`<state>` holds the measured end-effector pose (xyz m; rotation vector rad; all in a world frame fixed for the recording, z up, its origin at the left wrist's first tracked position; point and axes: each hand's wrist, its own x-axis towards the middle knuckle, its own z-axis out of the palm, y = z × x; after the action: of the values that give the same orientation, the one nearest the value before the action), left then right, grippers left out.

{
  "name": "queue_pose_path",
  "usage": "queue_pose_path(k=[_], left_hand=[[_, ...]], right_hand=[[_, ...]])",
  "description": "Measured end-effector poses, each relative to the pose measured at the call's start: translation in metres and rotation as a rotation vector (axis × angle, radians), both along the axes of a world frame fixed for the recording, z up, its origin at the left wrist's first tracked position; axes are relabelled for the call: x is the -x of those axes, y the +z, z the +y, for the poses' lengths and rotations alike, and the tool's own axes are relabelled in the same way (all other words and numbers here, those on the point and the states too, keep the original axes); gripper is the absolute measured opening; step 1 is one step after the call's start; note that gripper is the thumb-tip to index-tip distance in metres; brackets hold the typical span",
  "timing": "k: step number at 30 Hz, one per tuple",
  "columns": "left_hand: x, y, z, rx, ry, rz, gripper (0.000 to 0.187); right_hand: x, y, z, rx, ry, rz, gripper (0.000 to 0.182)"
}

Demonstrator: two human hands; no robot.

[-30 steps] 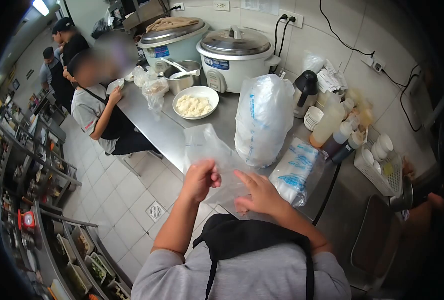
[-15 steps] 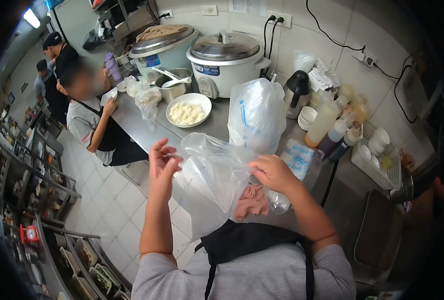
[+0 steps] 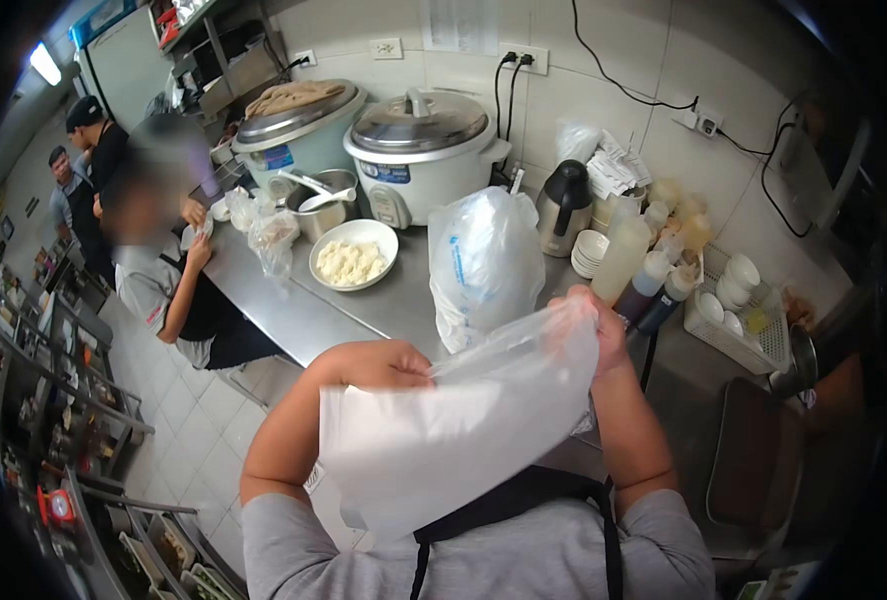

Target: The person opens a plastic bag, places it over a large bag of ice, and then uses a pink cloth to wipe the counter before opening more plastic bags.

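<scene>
A clear plastic bag [image 3: 444,440] is stretched between my two hands in front of my chest. My left hand [image 3: 389,365] is closed at the bag's upper left edge, its fingertips partly behind the plastic. At the bag's upper right corner, my right hand [image 3: 589,325] grips the plastic with curled fingers. Just beyond the bag stands a full white plastic bag [image 3: 486,262] with blue print. A white bowl of pale crumbly food [image 3: 354,255] is on the steel counter [image 3: 264,295], farther left. The pink cloth is hidden behind the held bag.
Two large cookers [image 3: 419,150] stand by the wall, with a steel pot [image 3: 324,205] in front. A thermos [image 3: 564,210], sauce bottles [image 3: 619,262] and a basket of small bowls [image 3: 734,320] are at the right. A person [image 3: 164,290] sits at the counter's left; others stand behind.
Both hands have moved, the right one up and right, pulling the bag out wide. The bag now covers the pink cloth. The view has shifted, and the seated person's hands are closer together.
</scene>
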<state>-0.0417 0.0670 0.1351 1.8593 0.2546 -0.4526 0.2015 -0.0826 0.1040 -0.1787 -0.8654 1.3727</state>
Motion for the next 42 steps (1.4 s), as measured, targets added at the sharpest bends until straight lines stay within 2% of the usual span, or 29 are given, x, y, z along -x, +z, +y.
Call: queue_pose_path(k=[1, 2, 4, 6, 8, 10, 12, 14, 17, 20, 23, 26, 28, 29, 30, 32, 35, 37, 42], left_hand=[[0.002, -0.002, 0.009, 0.188, -0.053, -0.248, 0.021], [0.002, 0.004, 0.008, 0.251, 0.011, -0.477, 0.022], [-0.009, 0.012, 0.010, 0.535, 0.072, -0.907, 0.026], [-0.044, 0.014, 0.006, 0.995, 0.066, -1.295, 0.030], [-0.057, 0.025, 0.015, 1.358, 0.250, -1.367, 0.037], [-0.085, 0.005, 0.057, 1.684, -0.245, -1.089, 0.041], [-0.099, 0.001, 0.059, 1.740, -0.135, -1.083, 0.043], [-0.111, -0.007, 0.058, 1.781, 0.023, -1.071, 0.046], [-0.119, -0.042, 0.046, 1.791, 0.419, -1.014, 0.046], [-0.114, -0.069, 0.042, 1.761, 0.412, -0.940, 0.041], [-0.115, -0.093, 0.044, 1.797, 0.496, -0.872, 0.034], [-0.116, -0.120, 0.039, 1.808, 0.295, -0.973, 0.033], [-0.117, -0.102, 0.021, 1.652, 0.855, -0.788, 0.032], [-0.116, -0.097, 0.013, 1.543, 1.120, -0.675, 0.031], [-0.114, -0.121, 0.016, 1.552, 1.040, -0.691, 0.030], [-0.108, -0.188, 0.029, 1.562, 0.879, -0.725, 0.029], [-0.108, -0.206, 0.026, 1.318, 1.142, -0.597, 0.032], [-0.108, -0.227, 0.032, 1.311, 1.177, -0.557, 0.029], [-0.116, -0.219, 0.042, 1.310, 1.187, -0.629, 0.025]], right_hand=[[-0.006, -0.002, 0.005, 0.025, -0.059, -0.025, 0.024], [-0.010, 0.000, 0.012, 0.050, -0.115, -0.049, 0.025], [-0.018, 0.008, 0.032, 0.105, -0.224, -0.093, 0.028], [-0.021, 0.016, 0.051, 0.172, -0.326, -0.130, 0.031], [-0.022, 0.029, 0.077, 0.070, -0.694, -0.134, 0.023], [-0.030, 0.052, 0.110, 0.155, -0.399, 0.020, 0.024], [-0.048, 0.057, 0.130, 0.156, -0.106, 0.123, 0.025], [-0.074, 0.031, 0.148, 0.072, 0.184, 0.176, 0.028], [-0.080, -0.005, 0.145, 0.411, -0.008, 0.102, 0.024], [-0.049, -0.002, 0.118, 0.584, -0.143, 0.088, 0.028], [-0.061, -0.042, 0.116, 0.500, -0.095, 0.018, 0.033], [-0.055, -0.063, 0.105, 0.699, -0.082, 0.151, 0.030], [-0.058, -0.084, 0.102, 0.583, 0.020, 0.179, 0.028], [-0.057, -0.094, 0.102, 0.595, -0.022, 0.160, 0.027], [-0.056, -0.105, 0.103, 0.608, -0.063, 0.140, 0.027], [-0.046, -0.118, 0.110, 0.761, -0.327, 0.023, 0.025], [-0.038, -0.128, 0.112, 0.954, -0.525, -0.012, 0.024], [-0.038, -0.149, 0.114, 0.924, -0.608, -0.011, 0.024], [-0.034, -0.158, 0.120, 0.964, -0.794, -0.115, 0.024]])
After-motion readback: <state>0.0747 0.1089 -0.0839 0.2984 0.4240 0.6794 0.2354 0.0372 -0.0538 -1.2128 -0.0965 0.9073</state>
